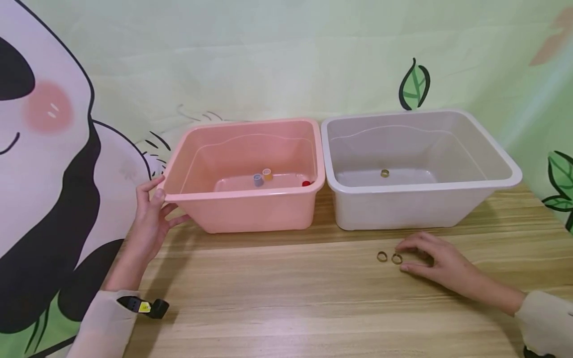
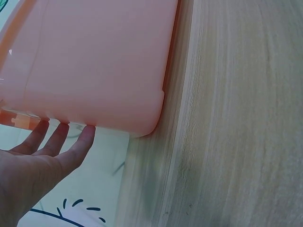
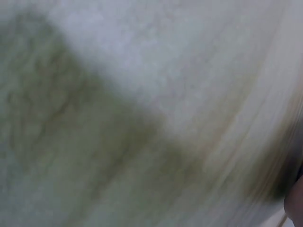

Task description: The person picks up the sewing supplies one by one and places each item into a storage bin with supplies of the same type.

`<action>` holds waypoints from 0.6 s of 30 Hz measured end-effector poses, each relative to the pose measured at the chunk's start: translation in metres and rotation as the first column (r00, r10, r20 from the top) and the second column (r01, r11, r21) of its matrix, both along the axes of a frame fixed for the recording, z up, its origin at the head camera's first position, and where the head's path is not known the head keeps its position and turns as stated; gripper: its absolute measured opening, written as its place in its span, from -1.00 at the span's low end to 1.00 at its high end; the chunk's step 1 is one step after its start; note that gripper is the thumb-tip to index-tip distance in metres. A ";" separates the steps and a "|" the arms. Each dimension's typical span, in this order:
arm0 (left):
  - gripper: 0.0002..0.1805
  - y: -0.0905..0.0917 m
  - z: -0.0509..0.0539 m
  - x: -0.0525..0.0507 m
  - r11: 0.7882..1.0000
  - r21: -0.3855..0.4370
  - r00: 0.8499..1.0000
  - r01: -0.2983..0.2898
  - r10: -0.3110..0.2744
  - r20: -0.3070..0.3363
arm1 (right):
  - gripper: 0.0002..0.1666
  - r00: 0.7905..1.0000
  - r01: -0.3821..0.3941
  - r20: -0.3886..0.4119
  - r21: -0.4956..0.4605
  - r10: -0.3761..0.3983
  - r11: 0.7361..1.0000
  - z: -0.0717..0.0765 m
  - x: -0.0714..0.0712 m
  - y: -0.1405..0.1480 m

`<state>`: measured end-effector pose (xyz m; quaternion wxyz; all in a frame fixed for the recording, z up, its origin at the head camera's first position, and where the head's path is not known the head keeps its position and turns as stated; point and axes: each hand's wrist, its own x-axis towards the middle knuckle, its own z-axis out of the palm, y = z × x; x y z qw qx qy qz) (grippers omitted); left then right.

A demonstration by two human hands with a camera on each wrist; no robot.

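My left hand point(image 1: 151, 218) pinches, presumably to steady, nine-o'clock's pink oblong plastic tub point(image 1: 257, 214); right hand point(image 1: 443, 262), fingertips parted, flanks four-o'clock's brassy-metal ring point(image 1: 397, 262), hold unclear.

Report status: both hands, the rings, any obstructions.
Left hand holding pink bin at its corner. Right hand at two rings on table, contact unclear. Third ring inside grey bin. No obstruction visible around the table rings.

Table point(image 1: 268, 293) bears two tubs point(image 1: 259, 214) point(image 1: 403, 209), two seemingly metal rings point(image 1: 382, 261) point(image 1: 397, 262)
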<state>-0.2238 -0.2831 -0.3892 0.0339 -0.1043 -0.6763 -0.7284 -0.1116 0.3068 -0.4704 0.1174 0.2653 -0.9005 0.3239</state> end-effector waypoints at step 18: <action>-0.59 0.001 0.000 0.001 0.999 0.046 1.000 -0.010 0.010 0.002 | -0.58 0.996 0.058 -0.062 0.003 -0.058 0.998 -0.007 0.002 -0.008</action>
